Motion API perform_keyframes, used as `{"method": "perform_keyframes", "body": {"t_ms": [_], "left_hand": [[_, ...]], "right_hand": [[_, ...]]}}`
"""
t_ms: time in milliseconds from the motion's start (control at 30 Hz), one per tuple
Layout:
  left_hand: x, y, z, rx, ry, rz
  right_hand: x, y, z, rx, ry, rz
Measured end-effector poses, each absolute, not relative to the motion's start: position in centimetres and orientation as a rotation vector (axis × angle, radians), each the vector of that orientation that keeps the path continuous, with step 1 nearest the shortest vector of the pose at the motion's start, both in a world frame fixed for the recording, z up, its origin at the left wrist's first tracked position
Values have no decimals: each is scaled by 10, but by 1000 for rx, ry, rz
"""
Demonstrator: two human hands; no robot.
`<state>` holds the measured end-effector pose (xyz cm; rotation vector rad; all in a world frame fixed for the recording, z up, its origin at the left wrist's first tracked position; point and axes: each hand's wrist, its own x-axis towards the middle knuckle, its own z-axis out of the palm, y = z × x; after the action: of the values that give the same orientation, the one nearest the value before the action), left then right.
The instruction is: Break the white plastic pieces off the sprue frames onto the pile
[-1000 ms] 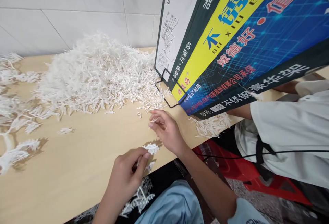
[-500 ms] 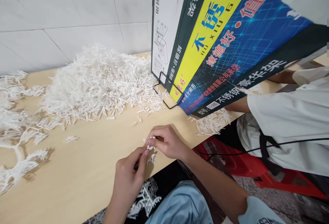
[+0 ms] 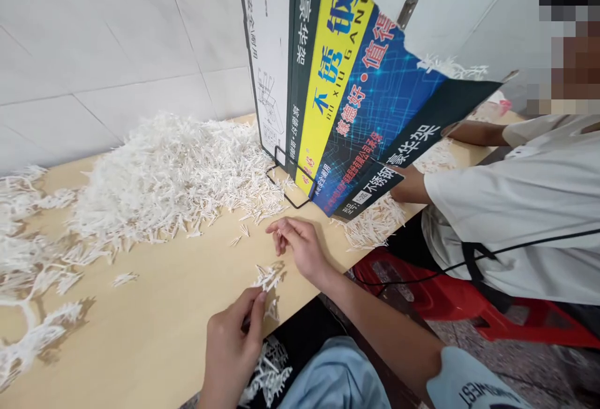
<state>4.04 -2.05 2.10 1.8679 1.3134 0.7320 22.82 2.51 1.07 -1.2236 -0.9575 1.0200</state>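
Note:
My left hand (image 3: 234,337) pinches a small white branched plastic sprig (image 3: 268,278) between thumb and forefinger, low over the front edge of the table. Apart from it, up and to the right, my right hand (image 3: 304,247) has its fingers curled in. A tiny white plastic piece (image 3: 280,232) shows at its fingertips; how many it holds is hidden. On my lap, partly behind the left wrist, lie more white branched sprigs (image 3: 269,373). A large heap of small white plastic pieces (image 3: 154,177) covers the table's far side.
A printed cardboard panel (image 3: 344,87) stands upright on the right, in a black wire stand (image 3: 293,204). Beyond it are another person's white sleeve (image 3: 487,196), a white pile (image 3: 375,220) and a red stool (image 3: 510,324). Larger white branches (image 3: 35,349) lie at left.
My right hand has moved away from the left, up toward the heap, and its fingers are curled. The left hand still holds the sprig. The view has shifted to the right.

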Motion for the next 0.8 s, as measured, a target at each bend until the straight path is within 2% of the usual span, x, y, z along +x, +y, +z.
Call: {"method": "perform_keyframes", "body": {"t_ms": [167, 267, 433, 600, 800], "left_hand": [[41, -13, 21, 1830, 1344, 721], [41, -9, 19, 1815, 1370, 731], [40, -6, 19, 1772, 1359, 750], [36, -13, 19, 1756, 1322, 793], [36, -7, 15, 1617, 1398, 877]], "right_hand": [[224, 15, 29, -1259, -1649, 721], [223, 13, 32, -1176, -1868, 770], [220, 18, 18, -1238, -1596, 879], [223, 33, 12, -1330, -1003, 864], [221, 24, 28, -1350, -1528, 489]]}}
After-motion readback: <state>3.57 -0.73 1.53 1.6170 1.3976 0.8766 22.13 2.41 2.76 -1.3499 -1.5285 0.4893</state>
